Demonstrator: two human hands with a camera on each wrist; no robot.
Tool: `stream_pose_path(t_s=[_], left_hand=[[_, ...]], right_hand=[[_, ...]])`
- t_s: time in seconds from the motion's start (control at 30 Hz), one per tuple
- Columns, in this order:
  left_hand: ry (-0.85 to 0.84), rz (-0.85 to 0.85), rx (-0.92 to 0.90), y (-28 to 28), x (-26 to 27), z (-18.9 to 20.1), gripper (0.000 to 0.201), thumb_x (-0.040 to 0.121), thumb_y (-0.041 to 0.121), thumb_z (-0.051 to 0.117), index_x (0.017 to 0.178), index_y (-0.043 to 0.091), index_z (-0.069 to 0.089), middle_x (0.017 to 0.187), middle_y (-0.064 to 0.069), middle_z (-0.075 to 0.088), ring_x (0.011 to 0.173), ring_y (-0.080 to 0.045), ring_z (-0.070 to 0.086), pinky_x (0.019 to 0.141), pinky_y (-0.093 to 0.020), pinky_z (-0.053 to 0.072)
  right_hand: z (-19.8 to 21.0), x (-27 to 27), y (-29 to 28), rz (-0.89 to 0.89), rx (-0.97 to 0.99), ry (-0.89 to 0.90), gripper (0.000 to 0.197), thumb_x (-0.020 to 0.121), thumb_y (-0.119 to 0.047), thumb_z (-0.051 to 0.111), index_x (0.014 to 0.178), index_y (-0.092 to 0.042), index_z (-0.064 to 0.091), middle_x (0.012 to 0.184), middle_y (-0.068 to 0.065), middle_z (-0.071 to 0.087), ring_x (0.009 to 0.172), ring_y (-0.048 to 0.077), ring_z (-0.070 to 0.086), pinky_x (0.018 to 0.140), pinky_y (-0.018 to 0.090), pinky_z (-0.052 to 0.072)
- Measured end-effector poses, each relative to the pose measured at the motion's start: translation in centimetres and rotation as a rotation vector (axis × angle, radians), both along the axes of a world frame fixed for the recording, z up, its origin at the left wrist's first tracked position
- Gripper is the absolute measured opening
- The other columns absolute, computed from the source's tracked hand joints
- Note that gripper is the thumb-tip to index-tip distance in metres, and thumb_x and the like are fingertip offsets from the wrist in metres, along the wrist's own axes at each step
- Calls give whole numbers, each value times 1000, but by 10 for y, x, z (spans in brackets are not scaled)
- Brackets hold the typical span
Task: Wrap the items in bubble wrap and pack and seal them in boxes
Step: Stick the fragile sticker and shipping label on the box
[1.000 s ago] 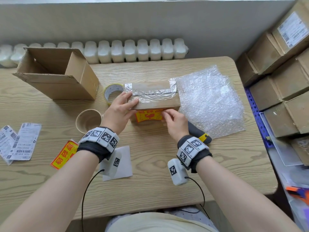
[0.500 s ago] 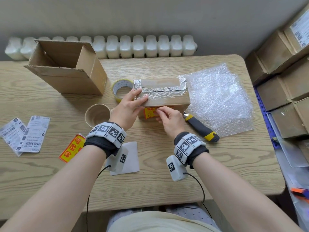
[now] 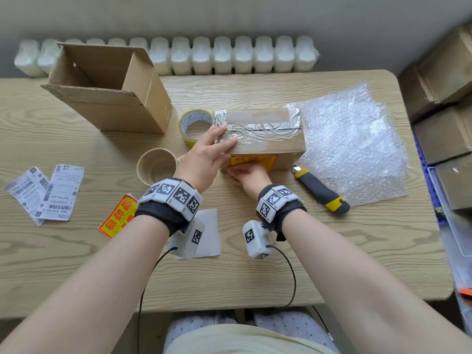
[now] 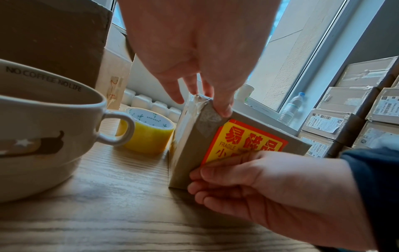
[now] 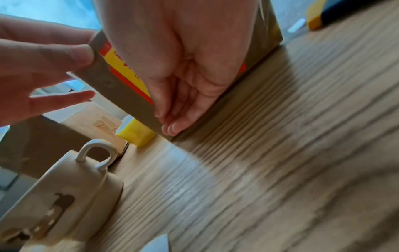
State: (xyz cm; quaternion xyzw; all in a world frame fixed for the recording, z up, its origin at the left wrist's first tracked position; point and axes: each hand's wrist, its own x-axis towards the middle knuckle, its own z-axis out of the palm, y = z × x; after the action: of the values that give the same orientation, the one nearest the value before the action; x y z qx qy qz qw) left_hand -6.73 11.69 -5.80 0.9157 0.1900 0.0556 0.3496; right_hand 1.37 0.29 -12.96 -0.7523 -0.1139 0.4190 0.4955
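Two hands were on the sealed box (image 3: 265,139) when I checked the feed, so I'd call this the labelling bit right at the end of the seal step. It sat mid-table, between the tape roll (image 3: 195,123) and the bubble wrap sheet (image 3: 350,146), top seam already covered in clear tape.

My left hand (image 3: 204,154) was laid over the box's top left corner, fingers straight and fanned out, thumb against the near face. Just steadying it, not gripping. My right hand (image 3: 246,172) was flat against the front side, straight fingers pressed together and pointing down along the cardboard, rubbing on the red and yellow fragile sticker (image 4: 244,141). From the left wrist view the sticker looked stuck along its top half, but the lower edge was hidden behind my fingers, so I couldn't tell if it was fully down.

Next move, as I judged it: smooth the lower edge and corners, then shift this box off and start on the mug (image 3: 157,166) beside it, which needs wrapping first. The open box (image 3: 107,90) behind it looked like the obvious home for it. The utility knife (image 3: 320,190) lay close to my right wrist, worth minding.
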Motion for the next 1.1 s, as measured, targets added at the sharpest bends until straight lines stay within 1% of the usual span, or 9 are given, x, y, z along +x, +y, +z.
stream_pose_path(t_s=[0.13, 0.2, 0.3, 0.37, 0.43, 0.57, 0.67, 0.9, 1.1], left_hand=[[-3, -2, 8, 0, -1, 1, 37, 93, 12, 56, 129, 22, 58, 148, 0, 37, 142, -16, 25, 108, -27, 28], [4, -2, 20, 0, -1, 1, 37, 93, 12, 56, 128, 23, 58, 148, 1, 37, 142, -15, 25, 106, -28, 30], [1, 4, 15, 0, -1, 0, 37, 93, 12, 57, 128, 23, 58, 148, 1, 38, 142, -15, 25, 107, -33, 33], [4, 2, 12, 1, -1, 0, 37, 93, 12, 57, 128, 23, 58, 148, 1, 38, 142, -15, 25, 108, -34, 34], [7, 9, 9, 1, -1, 0, 37, 93, 13, 56, 128, 24, 58, 148, 2, 38, 142, -14, 24, 108, -33, 33], [31, 23, -10, 0, 0, 1, 37, 94, 13, 55, 129, 25, 56, 150, 5, 35, 143, -11, 21, 110, -27, 26], [31, 30, -48, -1, 0, 1, 38, 94, 11, 55, 129, 24, 57, 150, 5, 34, 143, -11, 20, 111, -25, 22], [19, 35, -106, -5, 1, 5, 39, 93, 7, 55, 130, 19, 56, 151, 1, 34, 144, -14, 18, 112, -20, 13], [43, 46, -96, -7, 2, 8, 39, 94, 10, 54, 131, 23, 55, 152, 4, 31, 144, -12, 16, 113, -21, 14]], right_hand=[[11, -1, 1, -134, 53, 175, 11, 89, 2, 59, 81, 2, 65, 72, 10, 63, 66, 22, 59, 63, 29, 52], [6, -1, 1, -155, 24, 202, 16, 89, 2, 60, 74, -1, 64, 74, 13, 64, 67, 24, 61, 65, 31, 54], [-5, 4, -4, -263, -69, 238, 24, 86, 2, 62, 67, -11, 63, 89, 23, 67, 85, 35, 66, 81, 48, 56], [1, 8, -14, -372, -27, 323, 22, 88, 9, 56, 69, -3, 58, 77, 21, 61, 66, 28, 65, 62, 38, 60], [9, 15, -24, -452, 18, 384, 21, 90, 12, 50, 72, 3, 53, 71, 17, 56, 49, 18, 61, 45, 28, 56], [17, 27, -45, -578, 64, 391, 12, 92, 11, 47, 83, 5, 51, 73, 17, 55, 61, 24, 58, 52, 33, 56], [32, 31, -51, -541, 113, 343, 7, 91, 10, 50, 98, 9, 52, 76, 17, 56, 63, 25, 60, 51, 28, 57], [62, 27, -56, -435, 125, 152, 19, 97, 2, 45, 100, 14, 59, 72, 13, 59, 48, 7, 63, 53, 17, 55], [83, 30, -69, -407, 248, 95, 17, 96, -1, 49, 96, 8, 63, 70, 11, 61, 52, 7, 64, 57, 18, 56]])
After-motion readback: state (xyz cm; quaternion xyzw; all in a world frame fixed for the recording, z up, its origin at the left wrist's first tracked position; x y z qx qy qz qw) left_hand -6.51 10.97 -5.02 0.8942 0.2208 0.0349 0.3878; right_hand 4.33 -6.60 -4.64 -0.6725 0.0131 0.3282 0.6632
